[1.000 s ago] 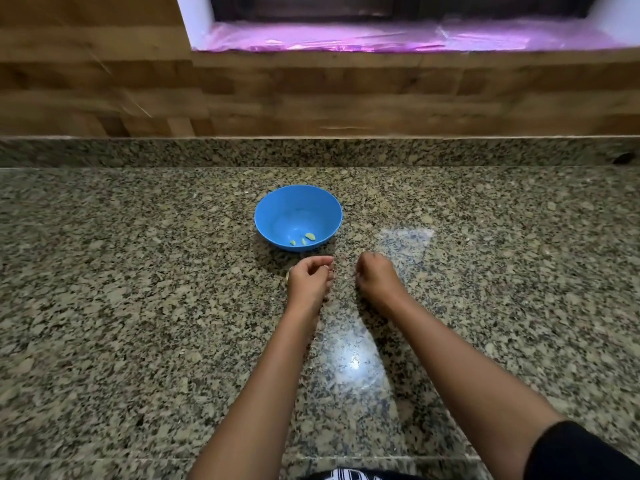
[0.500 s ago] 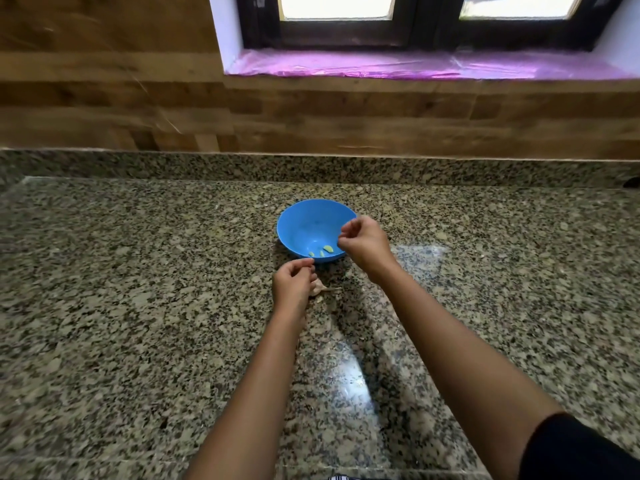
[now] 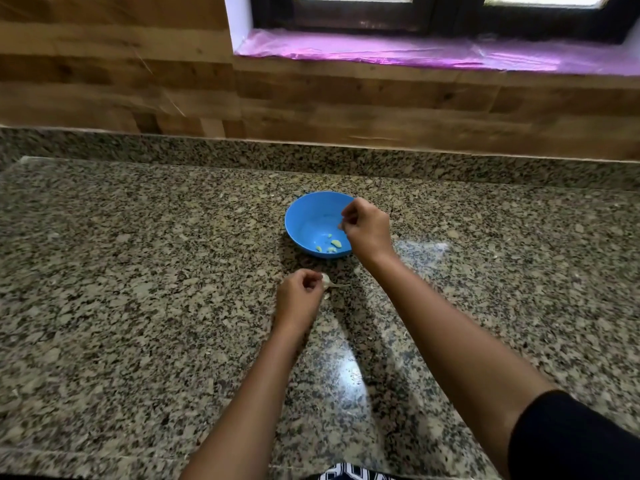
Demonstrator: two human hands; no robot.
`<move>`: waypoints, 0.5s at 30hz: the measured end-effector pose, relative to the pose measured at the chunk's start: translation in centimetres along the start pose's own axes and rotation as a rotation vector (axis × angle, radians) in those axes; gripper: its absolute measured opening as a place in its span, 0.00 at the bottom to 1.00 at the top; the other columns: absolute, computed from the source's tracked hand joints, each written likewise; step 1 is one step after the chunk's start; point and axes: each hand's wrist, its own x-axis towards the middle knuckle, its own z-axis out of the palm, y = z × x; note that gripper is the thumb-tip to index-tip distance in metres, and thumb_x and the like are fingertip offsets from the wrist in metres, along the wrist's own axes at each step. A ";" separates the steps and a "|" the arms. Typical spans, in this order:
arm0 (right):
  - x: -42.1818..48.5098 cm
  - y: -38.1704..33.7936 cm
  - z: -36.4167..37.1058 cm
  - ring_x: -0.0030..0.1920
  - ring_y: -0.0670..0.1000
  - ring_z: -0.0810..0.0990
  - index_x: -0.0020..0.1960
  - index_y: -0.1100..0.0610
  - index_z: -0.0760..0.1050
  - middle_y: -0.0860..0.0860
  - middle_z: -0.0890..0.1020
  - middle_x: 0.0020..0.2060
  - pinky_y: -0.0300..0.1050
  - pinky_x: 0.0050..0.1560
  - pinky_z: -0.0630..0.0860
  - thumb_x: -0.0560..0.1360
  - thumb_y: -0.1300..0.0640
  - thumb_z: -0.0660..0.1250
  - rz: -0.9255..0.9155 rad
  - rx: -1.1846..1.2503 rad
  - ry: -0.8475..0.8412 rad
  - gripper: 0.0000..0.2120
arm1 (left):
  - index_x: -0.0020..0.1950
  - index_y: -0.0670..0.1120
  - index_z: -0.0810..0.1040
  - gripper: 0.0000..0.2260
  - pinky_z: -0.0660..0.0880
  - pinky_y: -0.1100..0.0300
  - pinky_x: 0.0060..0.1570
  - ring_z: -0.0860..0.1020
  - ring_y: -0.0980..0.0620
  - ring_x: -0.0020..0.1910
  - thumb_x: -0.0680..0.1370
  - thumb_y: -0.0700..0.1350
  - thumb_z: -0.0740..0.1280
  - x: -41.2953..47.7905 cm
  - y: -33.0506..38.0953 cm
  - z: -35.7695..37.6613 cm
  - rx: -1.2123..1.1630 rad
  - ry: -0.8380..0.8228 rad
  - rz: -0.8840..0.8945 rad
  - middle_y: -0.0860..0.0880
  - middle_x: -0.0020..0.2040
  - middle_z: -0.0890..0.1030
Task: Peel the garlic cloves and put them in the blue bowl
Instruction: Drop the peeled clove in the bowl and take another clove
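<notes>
You look down on a speckled granite bench (image 3: 138, 289), grey, black and tan, polished enough to throw a bright streak of glare between your forearms and a paler patch just right of the bowl. A low granite upstand (image 3: 173, 154) in the same stone runs along the back edge. Above it the wall (image 3: 104, 81) is clad in wood-toned planks of mixed brown shades. At the upper right is a window sill (image 3: 415, 51) covered with shiny pink film, under a dark window frame (image 3: 346, 19).

The blue bowl (image 3: 308, 220) sits on the bench near the middle, well short of the upstand. A few peeled cloves (image 3: 335, 243), pale yellow-green, lie in its bottom on the near side.

Your right hand (image 3: 367, 230) hangs over the bowl's right rim. Its fingers (image 3: 348, 216) and thumb are drawn together in a pinch on a small pale piece (image 3: 340, 226), too small to tell whether it is a clove. A black sleeve (image 3: 571, 441) covers that arm's upper end.

Your left hand (image 3: 298, 297) is low over the bench, just in front of the bowl and apart from it. Its fingers (image 3: 306, 277) are curled around unpeeled garlic (image 3: 327, 279), whose pale body and thin dry stem poke out to the right.
</notes>
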 end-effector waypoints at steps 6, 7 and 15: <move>-3.8 0.8 -1.2 0.35 0.49 0.78 0.42 0.61 0.77 0.53 0.80 0.35 0.42 0.37 0.76 0.73 0.56 0.71 0.061 0.059 0.020 0.08 | 0.54 0.39 0.80 0.10 0.70 0.59 0.49 0.76 0.47 0.49 0.77 0.42 0.67 -1.4 -1.5 1.8 0.318 -0.011 0.174 0.42 0.50 0.78; -4.6 1.2 -1.3 0.37 0.51 0.80 0.43 0.61 0.78 0.54 0.81 0.36 0.45 0.39 0.78 0.74 0.55 0.70 0.085 0.081 0.018 0.09 | 0.55 0.39 0.80 0.10 0.71 0.58 0.49 0.76 0.46 0.49 0.77 0.43 0.67 -1.4 -1.4 1.9 0.342 -0.002 0.187 0.42 0.51 0.78; -9.0 3.2 -1.9 0.41 0.51 0.80 0.52 0.60 0.78 0.54 0.82 0.45 0.50 0.43 0.81 0.77 0.62 0.65 0.395 0.274 -0.230 0.06 | 0.44 0.43 0.78 0.05 0.70 0.60 0.36 0.75 0.51 0.36 0.78 0.42 0.65 -1.8 -0.8 1.9 0.046 -0.067 -0.013 0.47 0.40 0.77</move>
